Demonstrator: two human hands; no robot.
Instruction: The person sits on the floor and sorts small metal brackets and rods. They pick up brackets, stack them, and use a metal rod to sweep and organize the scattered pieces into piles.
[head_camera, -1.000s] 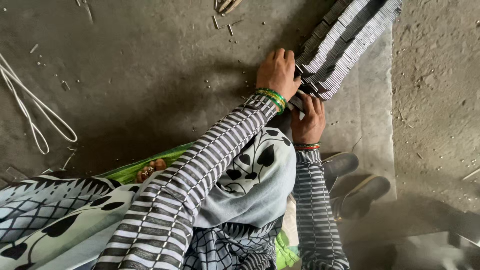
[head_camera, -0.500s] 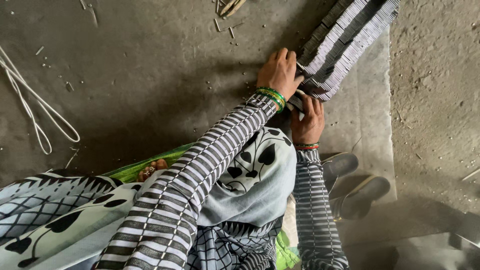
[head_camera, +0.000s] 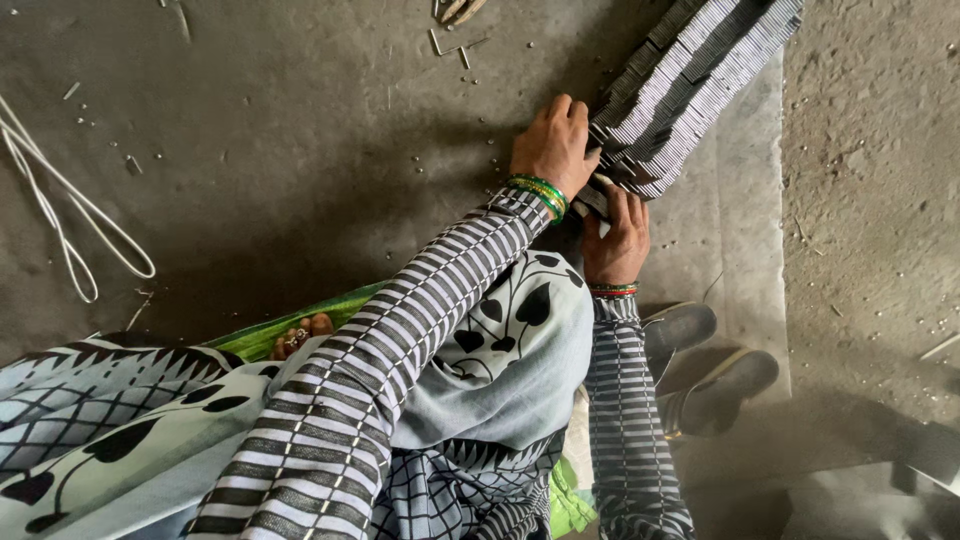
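so the person is down on the concrete floor, and both hands are on the near end of a long stack of thin metal strips that runs off toward 1 o'clock. the left hand lies flat over the side of the stack end, fingers draped on it, pressing more than gripping. the right hand sits just under it at about 5 o'clock of the left, fingers curled round a small dark bit at the stack's end; can't tell exactly what that bit is, or how tight the hold is.

my guess on handling: those strips look stiff and thin-edged, packed on edge, so heavy as a bundle but loose and slidey one by one. edges probably sharp. best taken from the flat sides near the end, squeezing the pack together, not by the edges.

counts: one stack, looks like two or three rows side by side, the strips far too many to count. two sandals at 4 o'clock of the hands. one looped white wire well away at 9 o'clock. a few small loose metal bits at 11 o'clock, near the top edge. the stack rests on a pale sheet on the floor.
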